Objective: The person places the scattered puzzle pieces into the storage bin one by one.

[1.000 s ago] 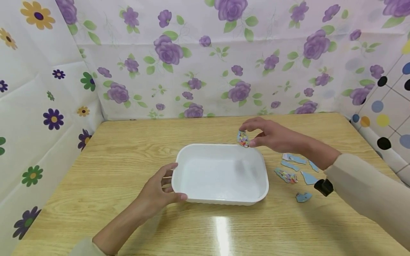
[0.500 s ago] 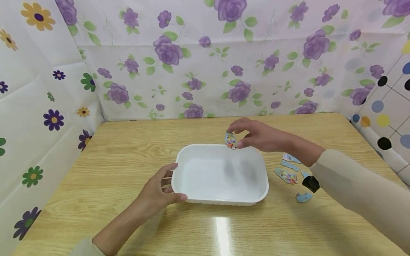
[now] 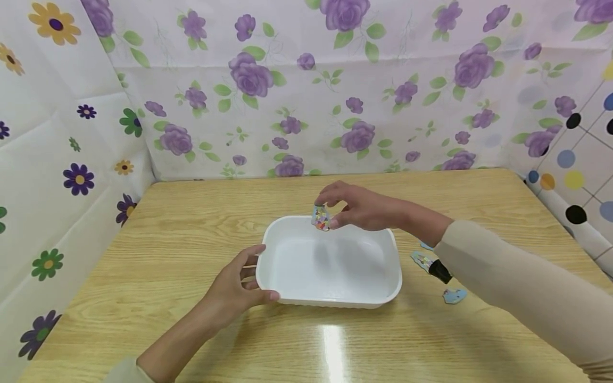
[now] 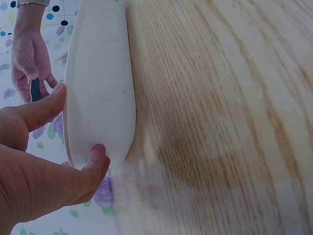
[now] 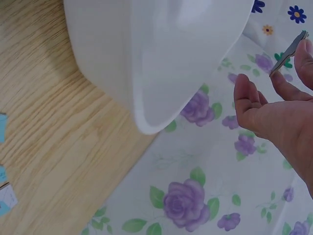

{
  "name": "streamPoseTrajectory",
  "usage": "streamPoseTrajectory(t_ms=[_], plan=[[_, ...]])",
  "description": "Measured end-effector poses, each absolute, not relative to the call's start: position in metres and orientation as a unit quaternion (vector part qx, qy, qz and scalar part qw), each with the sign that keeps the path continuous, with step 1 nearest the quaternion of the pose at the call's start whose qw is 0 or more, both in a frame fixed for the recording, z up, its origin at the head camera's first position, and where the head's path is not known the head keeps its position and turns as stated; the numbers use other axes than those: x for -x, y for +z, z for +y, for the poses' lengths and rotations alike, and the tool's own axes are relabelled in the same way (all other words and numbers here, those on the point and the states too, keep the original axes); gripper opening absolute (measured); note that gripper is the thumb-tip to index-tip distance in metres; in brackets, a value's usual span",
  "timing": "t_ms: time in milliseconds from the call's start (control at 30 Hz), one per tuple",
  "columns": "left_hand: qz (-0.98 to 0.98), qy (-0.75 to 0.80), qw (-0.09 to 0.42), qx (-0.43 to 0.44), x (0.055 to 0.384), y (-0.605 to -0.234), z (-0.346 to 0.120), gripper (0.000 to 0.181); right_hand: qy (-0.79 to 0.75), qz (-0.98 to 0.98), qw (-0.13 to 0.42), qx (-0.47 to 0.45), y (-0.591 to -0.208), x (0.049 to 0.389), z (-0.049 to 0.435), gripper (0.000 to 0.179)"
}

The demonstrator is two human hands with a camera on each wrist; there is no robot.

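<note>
A white plastic tub (image 3: 330, 304) stands on the wooden table. My left hand (image 3: 232, 290) grips its left end; the left wrist view has the thumb and fingers spread along the tub's wall (image 4: 100, 63). Over the tub's far rim, my right hand (image 3: 366, 208) pinches a small puzzle piece (image 3: 320, 218) between thumb and fingers. That piece has an irregular outline, pale blue with a many-coloured patch. Seen edge-on from the right wrist, the puzzle piece (image 5: 289, 54) looks thin and dark.
To the tub's right lie more irregular pieces, such as a blue one (image 3: 454, 296) and a multicoloured one (image 3: 421, 259). The right forearm (image 3: 507, 271) and a black device (image 3: 439, 272) at its wrist hide some. A flowered sheet (image 3: 306, 106) hangs behind the table.
My right hand has carried the puzzle piece leftward and slightly down, from the tub's far right corner to over the middle of its far rim. My left hand and the tub have stayed put.
</note>
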State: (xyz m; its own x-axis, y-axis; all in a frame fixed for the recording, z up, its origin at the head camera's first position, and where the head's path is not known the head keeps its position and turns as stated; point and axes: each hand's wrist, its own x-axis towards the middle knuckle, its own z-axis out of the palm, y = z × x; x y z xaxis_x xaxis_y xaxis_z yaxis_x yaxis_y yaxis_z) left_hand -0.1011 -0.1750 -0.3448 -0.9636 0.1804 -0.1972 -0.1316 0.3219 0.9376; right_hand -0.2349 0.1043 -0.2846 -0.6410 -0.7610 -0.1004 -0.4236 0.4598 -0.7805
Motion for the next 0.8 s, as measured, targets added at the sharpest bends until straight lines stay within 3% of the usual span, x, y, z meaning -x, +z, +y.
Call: streamPoseTrajectory(t_ms=[533,800], plan=[[0.798,0.589,0.129,-0.01,0.101,-0.347,-0.174,0.093,-0.341,0.817,0.268,0.38,-0.302,0.225,0.057,0.044],[0.794,0.594,0.133,-0.013,0.101,-0.348,-0.176,0.093,-0.264,0.858,0.239,0.371,-0.307,0.217,0.042,0.049]])
